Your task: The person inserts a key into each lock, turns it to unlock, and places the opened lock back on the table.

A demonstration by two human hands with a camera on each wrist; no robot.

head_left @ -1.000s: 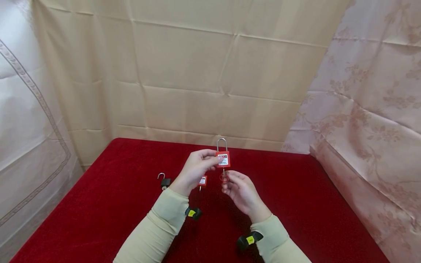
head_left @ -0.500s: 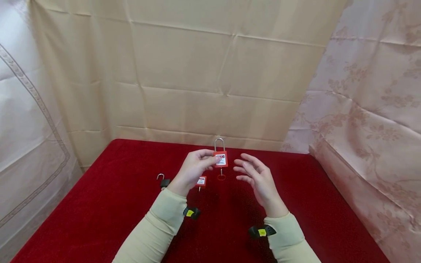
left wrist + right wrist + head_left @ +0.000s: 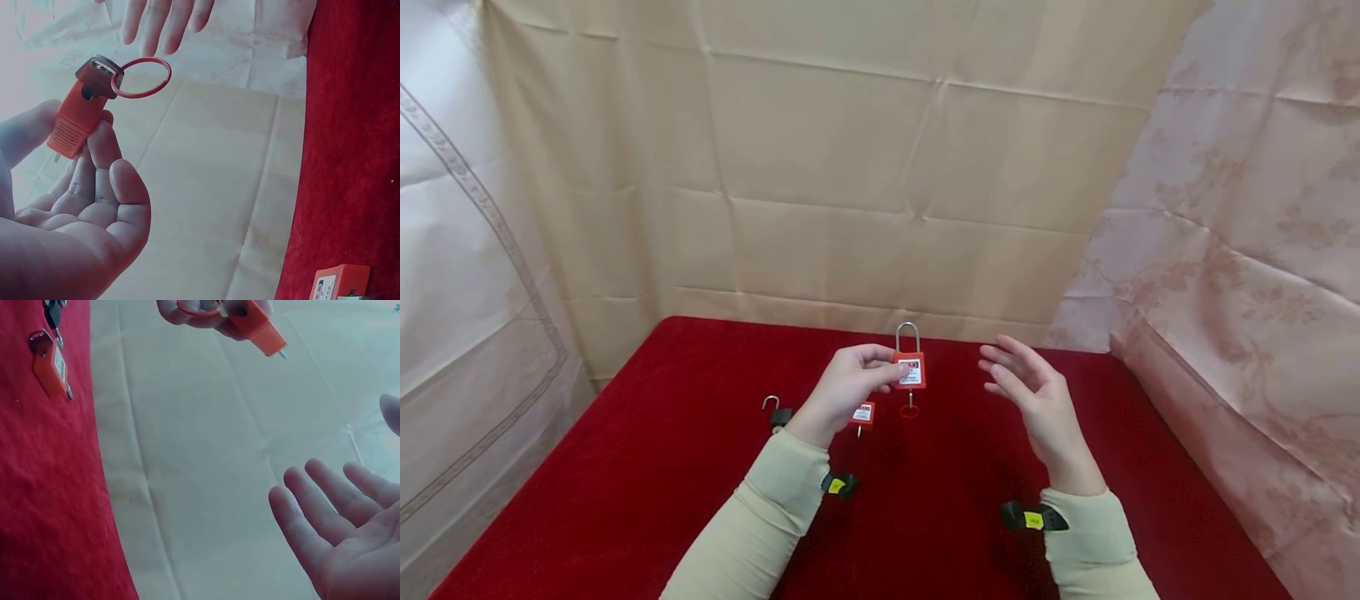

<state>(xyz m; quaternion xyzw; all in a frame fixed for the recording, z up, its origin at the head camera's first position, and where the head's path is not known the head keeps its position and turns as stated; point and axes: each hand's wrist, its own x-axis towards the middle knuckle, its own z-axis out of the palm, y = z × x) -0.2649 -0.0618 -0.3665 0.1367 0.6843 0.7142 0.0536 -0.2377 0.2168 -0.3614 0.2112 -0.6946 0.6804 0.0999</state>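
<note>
My left hand (image 3: pixel 850 387) pinches a red padlock (image 3: pixel 913 379) between thumb and fingers, above the table. Its metal shackle points up and its white label faces me. A key (image 3: pixel 100 76) sits in the padlock's underside, with a red ring (image 3: pixel 142 95) hanging from it. To the right, my right hand (image 3: pixel 1041 400) is held in the air, apart from the padlock, its fingers spread and loosely extended. Behind my left wrist lies a second red padlock (image 3: pixel 864 413) on the table, partly hidden, a key poking from it.
A black padlock (image 3: pixel 781 416) with its shackle raised lies left of my left wrist. Red cloth covers the table (image 3: pixel 625 467). A beige curtain (image 3: pixel 820 167) hangs behind it, and a floral curtain (image 3: pixel 1240 250) stands at the right.
My right hand has let go of the key and ring, spread its fingers and moved away to the right. My left hand still holds the red padlock in nearly the same spot.
</note>
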